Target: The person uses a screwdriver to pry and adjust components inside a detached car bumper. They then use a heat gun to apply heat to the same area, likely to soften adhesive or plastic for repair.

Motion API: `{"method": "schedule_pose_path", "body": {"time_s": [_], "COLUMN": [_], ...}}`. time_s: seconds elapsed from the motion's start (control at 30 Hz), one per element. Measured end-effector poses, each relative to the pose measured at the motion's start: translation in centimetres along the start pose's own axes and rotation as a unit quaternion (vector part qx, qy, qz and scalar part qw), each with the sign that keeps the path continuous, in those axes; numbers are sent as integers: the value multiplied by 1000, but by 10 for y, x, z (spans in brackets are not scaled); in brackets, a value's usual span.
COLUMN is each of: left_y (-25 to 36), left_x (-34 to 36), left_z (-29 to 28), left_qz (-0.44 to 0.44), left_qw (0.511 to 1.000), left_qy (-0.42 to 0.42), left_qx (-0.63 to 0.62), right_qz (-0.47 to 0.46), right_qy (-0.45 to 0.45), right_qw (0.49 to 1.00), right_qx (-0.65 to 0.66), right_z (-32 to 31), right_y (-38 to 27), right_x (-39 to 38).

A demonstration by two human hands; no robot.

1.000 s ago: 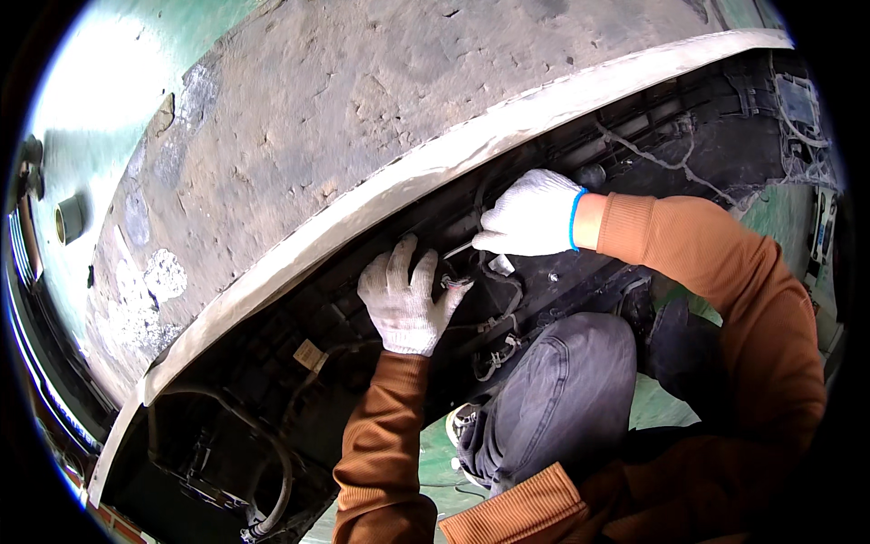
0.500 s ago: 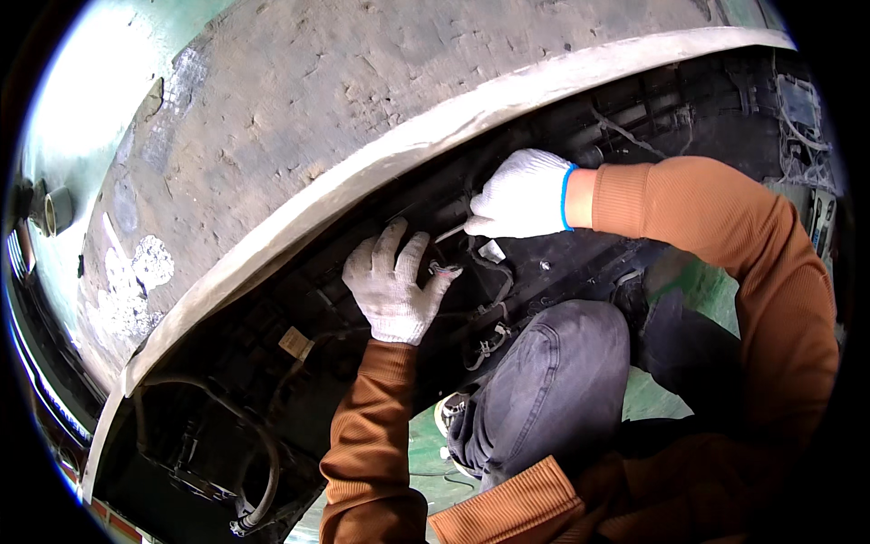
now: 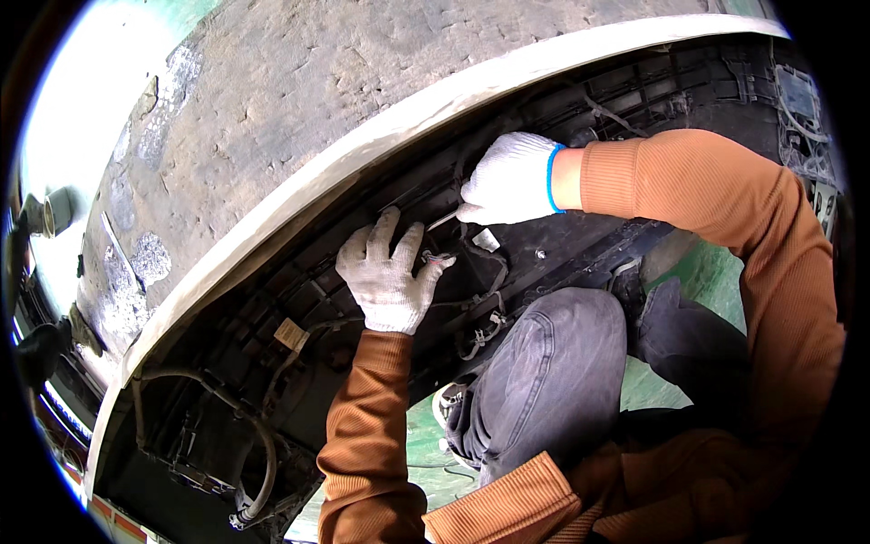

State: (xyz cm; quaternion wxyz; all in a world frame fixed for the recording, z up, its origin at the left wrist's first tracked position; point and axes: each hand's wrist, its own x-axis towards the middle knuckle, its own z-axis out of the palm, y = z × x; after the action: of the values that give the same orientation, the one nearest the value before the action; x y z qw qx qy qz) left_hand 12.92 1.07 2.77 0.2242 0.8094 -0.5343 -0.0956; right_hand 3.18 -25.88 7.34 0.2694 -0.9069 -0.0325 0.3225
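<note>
One thin metal rod [image 3: 442,220] shows just below the pale rim [image 3: 381,140] of a long, dark, curved part [image 3: 580,243], slanting down and leftward from the rim's side of things toward the left hand [image 3: 385,281] (its other end is hidden by a glove). The right hand [image 3: 512,179], in a white knitted glove with a blue cuff, is close below the pale rim, its grip closed around that rod. Also below the rim, the gloved left hand has its fingers spread up toward it; whether this grip pinches anything, I cannot tell. Farther from the rim than the rod lie a small white piece [image 3: 487,240] and a run of wiring [image 3: 497,276]. Below the rim's left stretch sit a cream label [image 3: 291,335] and, farther down, a thick hose [image 3: 270,462]. Above the rim spreads a worn grey-brown surface [image 3: 272,100]
</note>
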Motion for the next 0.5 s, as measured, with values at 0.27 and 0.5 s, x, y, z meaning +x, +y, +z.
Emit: {"method": "schedule_pose_path", "body": {"time_s": [0.27, 0.5], "left_y": [1, 6], "left_x": [-1, 1], "left_z": [-2, -5], "left_qz": [9, -12], "left_qw": [998, 997], "left_qy": [-33, -54], "left_qx": [56, 61], "right_qz": [11, 124], "right_qy": [-43, -61], "right_qw": [999, 983], "right_qx": [-7, 123], "right_z": [-8, 7], "right_y": [-3, -13], "right_x": [3, -21]}}
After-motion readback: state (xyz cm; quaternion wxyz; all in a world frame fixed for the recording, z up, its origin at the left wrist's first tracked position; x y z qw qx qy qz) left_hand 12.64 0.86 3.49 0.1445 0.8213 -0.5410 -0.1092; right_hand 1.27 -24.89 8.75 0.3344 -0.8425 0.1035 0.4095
